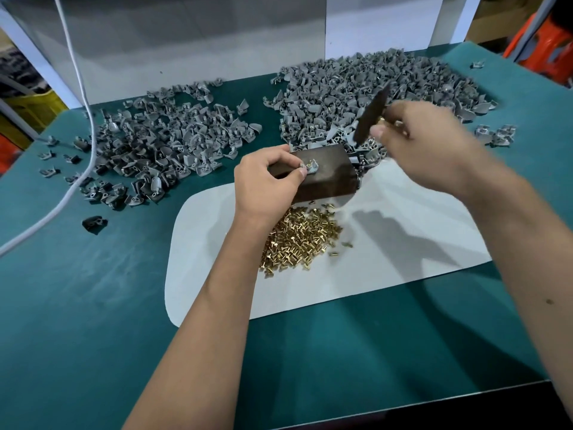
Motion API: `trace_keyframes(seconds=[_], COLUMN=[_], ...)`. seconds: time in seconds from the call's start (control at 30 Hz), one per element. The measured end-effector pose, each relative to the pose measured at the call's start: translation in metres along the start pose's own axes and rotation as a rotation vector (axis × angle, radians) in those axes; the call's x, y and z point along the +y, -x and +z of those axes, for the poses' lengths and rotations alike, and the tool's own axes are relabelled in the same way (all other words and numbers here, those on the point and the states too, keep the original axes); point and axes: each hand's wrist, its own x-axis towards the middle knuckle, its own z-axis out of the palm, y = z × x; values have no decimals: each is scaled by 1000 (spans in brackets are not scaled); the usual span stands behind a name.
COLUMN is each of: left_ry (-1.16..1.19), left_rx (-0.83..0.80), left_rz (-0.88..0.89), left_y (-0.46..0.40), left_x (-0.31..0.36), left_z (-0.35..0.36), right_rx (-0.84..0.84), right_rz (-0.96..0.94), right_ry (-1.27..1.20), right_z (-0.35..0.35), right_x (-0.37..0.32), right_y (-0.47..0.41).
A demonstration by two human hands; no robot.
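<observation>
The left hand (266, 178) pinches a small grey moulded part (311, 167) between thumb and forefinger, seating it on the flat top of a dark brown rectangular block (328, 184) near the centre of the green counter (93, 305). The right hand (428, 144), blurred, has its fingers curled round a flat dark bar (372, 114) held above the block. Shiny brass rivets (300, 240) lie heaped on a smooth white mat (387, 259).

Left hand (266, 181) pinching; right hand (424, 144) raised, seemingly gripping.
</observation>
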Motion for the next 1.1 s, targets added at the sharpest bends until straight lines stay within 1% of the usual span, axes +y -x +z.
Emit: trace_keyframes(seconds=[0.07, 0.1, 0.13, 0.17, 0.2, 0.3, 0.33, 0.37, 0.43, 0.47, 0.5, 0.53, 0.6, 0.63, 0.67, 0.73, 0.77, 0.8, 0.83, 0.87, 0.93, 0.97, 1.0, 1.07, 1.1], left_ry=[2, 1, 1, 2, 4, 13, 18, 21, 25, 29, 35, 37, 19, 14, 23, 60, 65, 63, 62, 61, 47, 42, 47, 65, 70], left_rx=[-3, -3, -3, -5, -7, -5, -2, 1, 2, 0, 0, 0, 5, 10, 14, 18, 15, 11, 10, 4, 0, 2, 3, 0, -5], left_rz=[-4, -3, -2, -2, -5, -16, -18, -17, -14, -18, -23, -26, -22, -19, -20, -38, -44, -50, -56, -62, -63, -60, -56, -51, -53], left_y=[0, 0, 0, 0, -1, -1, -1, -2, -1, -1, -1, 0, -1, -1, -1, 0, 0, 0, 0, 0, -2, -2, -3, -2, -2], left_x=[0, 0, 0, 1, 1, 0, 0, 0, 0, 0, 1, 0, 0, -1, -1, 0, 1, 1, 1, 0, -1, -2, -2, -2, -1], left_z=[0, 0, 0, 0, 0, 0, 0, 0, 1, 1, 2, 2, 2, 2, 2, 2, 2, 3, 3, 3, 2, 2, 2, 2, 1], right_rx=[-70, -118, -138, -123, -78, 169, 177, 114, -97, -149, -154, -113, 90, 147, 119, -80, -135, -143, -116, -48, 132, 137, 65, -132, -160], right_rz=[-52, -61, -68, -76, -86, -140, -147, -138, -86, -86, -98, -112, -145, -153, -152, -97, -83, -82, -90, -99, -117, -117, -105, -87, -86], right_ry=[-3, 35, 76, 94, 79, -41, -46, -13, 132, 183, 209, 200, 73, 41, 66, 221, 270, 291, 290, 265, 163, 150, 182, 287, 318], right_z=[10, 15, 18, 18, 17, 16, 19, 24, 29, 27, 22, 16, 10, 11, 17, 28, 28, 24, 19, 15, 16, 20, 25, 25, 20], right_x=[-12, -16, -19, -23, -26, -36, -39, -42, -45, -45, -46, -47, -50, -51, -53, -54, -53, -53, -53, -52, -53, -54, -55, -56, -57], right_y=[2, 2, 0, -1, -4, -6, -4, -4, -4, -7, -10, -14, -15, -12, -10, -5, -6, -8, -11, -12, -8, -4, -1, -1, -5])
